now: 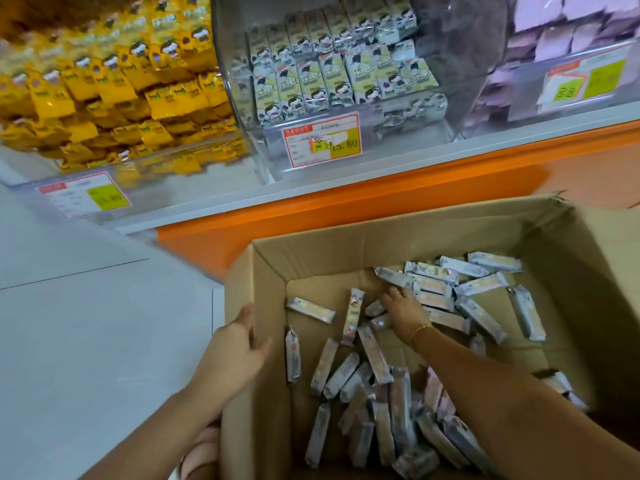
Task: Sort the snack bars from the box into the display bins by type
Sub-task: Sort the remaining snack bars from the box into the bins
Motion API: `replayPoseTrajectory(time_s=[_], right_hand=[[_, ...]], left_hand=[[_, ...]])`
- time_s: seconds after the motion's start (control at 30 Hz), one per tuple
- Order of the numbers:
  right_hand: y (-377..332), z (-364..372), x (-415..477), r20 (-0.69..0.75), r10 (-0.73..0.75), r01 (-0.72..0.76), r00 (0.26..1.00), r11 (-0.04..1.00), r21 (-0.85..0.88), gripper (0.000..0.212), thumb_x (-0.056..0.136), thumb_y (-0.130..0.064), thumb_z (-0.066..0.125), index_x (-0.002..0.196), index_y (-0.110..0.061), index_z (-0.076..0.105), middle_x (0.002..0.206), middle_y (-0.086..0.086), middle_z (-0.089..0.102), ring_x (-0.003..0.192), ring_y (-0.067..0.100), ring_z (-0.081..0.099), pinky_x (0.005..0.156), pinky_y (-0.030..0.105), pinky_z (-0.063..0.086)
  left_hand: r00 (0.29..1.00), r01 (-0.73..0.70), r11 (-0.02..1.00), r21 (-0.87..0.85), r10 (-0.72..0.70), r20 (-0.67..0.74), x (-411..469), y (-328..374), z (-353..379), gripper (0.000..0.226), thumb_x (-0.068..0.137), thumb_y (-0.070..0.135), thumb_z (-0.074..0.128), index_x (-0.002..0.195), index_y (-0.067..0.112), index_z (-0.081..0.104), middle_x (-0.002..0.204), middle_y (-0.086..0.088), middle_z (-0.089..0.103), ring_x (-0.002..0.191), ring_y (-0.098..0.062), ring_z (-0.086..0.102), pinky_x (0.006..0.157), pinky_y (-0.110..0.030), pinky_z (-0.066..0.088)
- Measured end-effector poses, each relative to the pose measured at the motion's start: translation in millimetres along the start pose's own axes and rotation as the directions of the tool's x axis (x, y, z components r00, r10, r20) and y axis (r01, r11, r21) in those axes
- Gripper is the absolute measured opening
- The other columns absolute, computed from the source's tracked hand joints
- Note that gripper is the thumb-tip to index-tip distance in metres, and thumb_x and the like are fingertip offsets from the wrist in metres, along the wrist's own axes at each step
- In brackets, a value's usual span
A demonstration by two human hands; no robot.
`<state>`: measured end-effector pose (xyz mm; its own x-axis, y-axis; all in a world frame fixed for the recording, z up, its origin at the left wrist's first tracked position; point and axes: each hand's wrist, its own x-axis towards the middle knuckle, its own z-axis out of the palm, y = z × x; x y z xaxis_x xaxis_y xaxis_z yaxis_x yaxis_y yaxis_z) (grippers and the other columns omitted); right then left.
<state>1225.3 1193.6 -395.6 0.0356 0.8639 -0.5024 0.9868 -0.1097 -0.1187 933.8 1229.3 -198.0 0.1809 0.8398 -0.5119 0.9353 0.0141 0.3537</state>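
An open cardboard box [266,306] stands on the floor, holding several pale silver-wrapped snack bars [374,355] scattered over its bottom. My left hand [239,348] grips the box's left wall at the rim, thumb inside. My right hand [403,311] reaches down into the box, fingers spread on the bars near the far side; whether it grips one is hidden. Above, three clear display bins sit on a shelf: yellow packs [114,81] on the left, green-and-white packs [332,71] in the middle, pale purple packs [568,29] on the right.
An orange shelf base [346,206] runs right behind the box. Price tags [322,140] hang on the bin fronts. Grey floor tiles [86,323] lie to the left of the box. A foot in a pink shoe [197,455] shows at the bottom.
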Motion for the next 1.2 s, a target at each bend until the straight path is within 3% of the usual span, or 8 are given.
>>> replayPoseTrajectory(time_s=[0.27,0.4,0.53,0.63,0.8,0.93,1.07,1.2], right_hand=[[-2,-18,-3,0.159,0.168,-0.182,0.973,0.980,0.083,0.073,0.075,-0.055,0.069,0.132,-0.016,0.045,0.133,0.007,0.051,0.125,0.029,0.041,0.105,0.035,0.037],[-18,-84,-15,0.314,0.014,-0.154,0.949,0.892,0.424,0.054,0.082,-0.046,0.069,0.120,-0.011,0.051,0.118,0.007,0.060,0.101,0.019,0.057,0.084,0.026,0.044],[-48,-165,-42,0.157,-0.145,-0.012,0.977,0.695,0.719,0.052,0.075,-0.038,0.078,0.112,-0.008,0.057,0.101,0.005,0.065,0.082,0.018,0.065,0.071,0.032,0.058],[-70,-220,-73,-0.047,-0.175,0.159,0.983,0.709,0.687,0.047,0.075,-0.039,0.077,0.104,-0.014,0.051,0.091,-0.004,0.060,0.075,0.010,0.060,0.062,0.027,0.054],[-90,-273,-130,-0.250,-0.203,0.318,0.947,0.711,0.627,0.046,0.073,-0.042,0.078,0.103,-0.022,0.049,0.088,-0.012,0.060,0.073,0.002,0.059,0.062,0.021,0.049],[-79,-291,-153,-0.288,-0.120,0.304,0.950,0.571,0.762,0.019,0.093,-0.035,0.058,0.106,-0.021,0.058,0.084,-0.004,0.064,0.074,0.007,0.060,0.076,0.037,0.053],[-70,-302,-170,-0.168,-0.198,0.226,0.966,0.327,0.917,0.026,0.098,-0.012,0.050,0.120,-0.002,0.060,0.111,0.015,0.069,0.100,0.023,0.067,0.092,0.036,0.053],[-70,-315,-185,-0.200,-0.181,0.248,0.963,0.295,0.923,0.014,0.091,-0.011,0.060,0.102,-0.001,0.061,0.095,0.012,0.070,0.087,0.020,0.066,0.080,0.027,0.055]], left_hand=[[0.993,0.080,0.996,-0.033,-0.077,0.094,3,16,-16,0.073,0.093,0.036,0.055,0.152,0.015,0.018,0.141,-0.006,0.049,0.119,-0.020,0.055,0.097,-0.026,0.045],[0.986,0.145,0.989,-0.032,-0.142,0.091,-5,48,-16,0.072,0.093,0.036,0.056,0.148,0.004,0.022,0.142,-0.012,0.044,0.122,-0.025,0.050,0.096,-0.030,0.044],[0.990,0.072,0.951,-0.300,-0.105,-0.097,-21,79,-25,0.051,0.092,0.037,0.059,0.133,0.007,0.051,0.132,-0.006,0.056,0.112,-0.020,0.056,0.087,-0.023,0.039],[0.994,-0.023,0.831,-0.556,-0.042,-0.103,-26,99,-40,0.066,0.072,0.063,0.066,0.111,0.010,0.070,0.111,-0.008,0.069,0.102,-0.023,0.064,0.089,-0.031,0.048],[0.989,-0.141,0.487,-0.862,0.030,-0.145,-41,122,-65,0.014,0.086,0.023,0.068,0.089,0.011,0.072,0.067,0.001,0.070,0.063,-0.009,0.065,0.062,-0.021,0.052],[0.984,-0.101,0.234,-0.967,0.168,-0.062,-53,125,-85,0.014,0.088,0.012,0.060,0.100,0.007,0.066,0.081,-0.005,0.074,0.069,-0.013,0.071,0.070,-0.028,0.057],[0.954,-0.081,0.121,-0.989,0.296,-0.042,-65,126,-97,0.019,0.085,0.011,0.058,0.102,0.004,0.063,0.088,-0.008,0.074,0.076,-0.017,0.071,0.066,-0.026,0.059],[0.928,-0.093,0.073,-0.993,0.368,-0.060,-74,129,-105,0.040,0.077,0.018,0.059,0.114,0.003,0.061,0.101,-0.011,0.073,0.086,-0.019,0.071,0.073,-0.028,0.059]])
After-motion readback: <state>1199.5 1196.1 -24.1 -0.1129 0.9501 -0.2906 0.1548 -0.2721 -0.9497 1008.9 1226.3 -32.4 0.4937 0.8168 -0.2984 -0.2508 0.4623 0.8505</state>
